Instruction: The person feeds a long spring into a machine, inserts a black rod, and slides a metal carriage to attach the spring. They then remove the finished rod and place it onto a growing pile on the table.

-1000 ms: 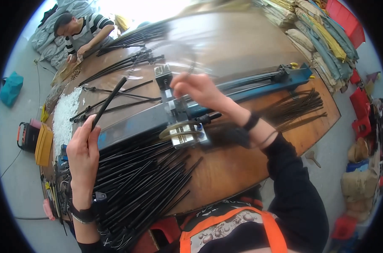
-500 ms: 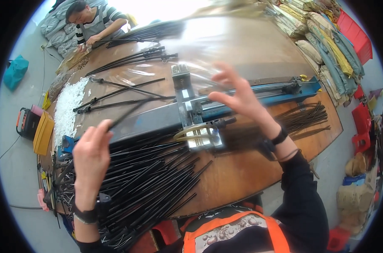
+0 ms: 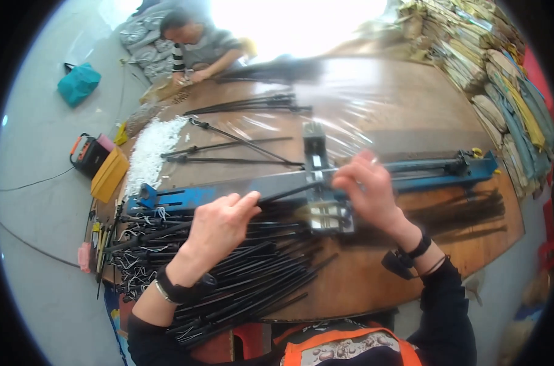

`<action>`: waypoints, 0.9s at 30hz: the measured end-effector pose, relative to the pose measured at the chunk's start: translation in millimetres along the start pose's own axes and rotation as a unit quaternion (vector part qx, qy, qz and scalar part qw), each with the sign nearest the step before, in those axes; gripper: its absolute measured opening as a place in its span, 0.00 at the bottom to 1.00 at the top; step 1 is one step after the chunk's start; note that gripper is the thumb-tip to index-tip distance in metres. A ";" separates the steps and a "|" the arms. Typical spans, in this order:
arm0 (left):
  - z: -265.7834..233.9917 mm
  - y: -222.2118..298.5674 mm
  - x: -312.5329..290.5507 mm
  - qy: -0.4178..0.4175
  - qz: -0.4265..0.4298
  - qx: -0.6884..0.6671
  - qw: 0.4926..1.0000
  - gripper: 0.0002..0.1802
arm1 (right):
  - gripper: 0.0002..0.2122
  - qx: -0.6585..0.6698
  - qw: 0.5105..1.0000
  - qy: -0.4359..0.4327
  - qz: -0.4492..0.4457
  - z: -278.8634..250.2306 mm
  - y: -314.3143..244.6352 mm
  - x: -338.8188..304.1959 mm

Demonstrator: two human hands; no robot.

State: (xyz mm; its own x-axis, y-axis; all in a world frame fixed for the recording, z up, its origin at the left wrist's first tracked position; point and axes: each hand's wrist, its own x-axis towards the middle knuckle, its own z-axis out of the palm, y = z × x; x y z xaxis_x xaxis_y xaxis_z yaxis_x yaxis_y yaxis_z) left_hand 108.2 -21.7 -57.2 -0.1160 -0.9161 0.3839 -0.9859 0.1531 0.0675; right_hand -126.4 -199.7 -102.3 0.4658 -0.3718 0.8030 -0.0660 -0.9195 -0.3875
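My left hand (image 3: 220, 230) is closed around a thin black rod (image 3: 292, 190), which slants up to the right in front of a metal jig (image 3: 317, 155). Just right of the jig, my right hand (image 3: 369, 188) has its fingers curled together near the rod's far end. Whatever those fingers hold, if anything, is blurred. The jig stands across a long blue and grey metal rail (image 3: 414, 178). Below my left hand lies a big pile of black rods (image 3: 252, 271), some with white cords at their left ends.
Several loose black rods (image 3: 240, 131) lie beyond the rail, beside a heap of small white pieces (image 3: 152, 152). Dark thin strands (image 3: 460, 213) lie at right. A co-worker (image 3: 203, 52) sits at the far left table edge. Sacks (image 3: 503, 91) are stacked at far right.
My left hand has moved right with the black rod, toward the jig. My right hand has gone from spread fingers to curled ones. The view has shifted, so the table appears farther right and lower.
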 end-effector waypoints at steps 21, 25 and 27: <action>6.2 16.9 20.7 0.041 0.057 0.000 0.998 0.23 | 0.11 0.132 0.991 -0.025 0.021 -10.1 35.2 -17.3; 14.6 14.1 25.3 0.051 0.053 -0.010 0.997 0.22 | 0.10 0.082 0.997 -0.017 0.004 -11.2 44.0 -22.2; 10.3 0.4 12.7 0.066 0.045 -0.003 0.997 0.20 | 0.10 0.002 1.000 -0.021 0.011 -18.4 53.3 -26.4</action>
State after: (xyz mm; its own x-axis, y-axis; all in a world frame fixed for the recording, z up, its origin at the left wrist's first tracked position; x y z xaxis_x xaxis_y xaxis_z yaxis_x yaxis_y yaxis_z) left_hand 105.0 -37.1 -61.8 -0.1858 -0.8418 0.5067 -0.9715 0.2346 0.0336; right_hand -158.4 -241.2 -135.8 0.5012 -0.3869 0.7740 -0.0734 -0.9103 -0.4075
